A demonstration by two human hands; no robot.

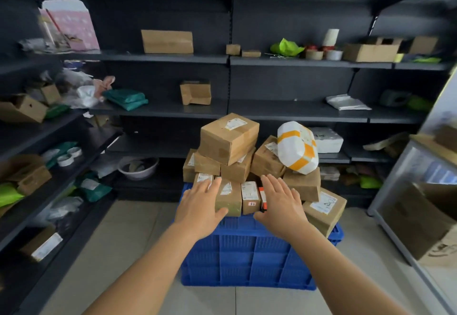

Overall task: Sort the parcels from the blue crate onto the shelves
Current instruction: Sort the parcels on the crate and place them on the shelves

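- While both of my hands hover over the heap, no parcel is held yet; I judge this to be the reach just ahead of a pick from the blue slatted plastic crate (247,253), which stands on the pale tiled floor (128,240) in front of the dark metal shelves (158,110).
- My left hand (200,206) lies flat with fingers straight and close together, its fingertips over a small brown cardboard box with a white label (228,199) at the crate's front rim; whether they touch it I cannot tell.
- My right hand (280,202) is likewise flat, fingers slightly spread, beside a narrow brown box with a red-marked label (250,197), gripping nothing.
- The next move, as I read it, calls for closing both hands on one front box and lifting it without disturbing the stack above.
- That stack could slide: a large brown cardboard box (228,137) sits topmost, tilted, and a white padded bag with orange stripes (296,147) leans against the boxes at the right.
- Counting what shows, I make roughly ten brown boxes and one striped bag in or on the single crate; some are hidden.
- Shelves behind hold one wide brown carton (167,41), one opened carton (195,92) and two teal bags (126,99).
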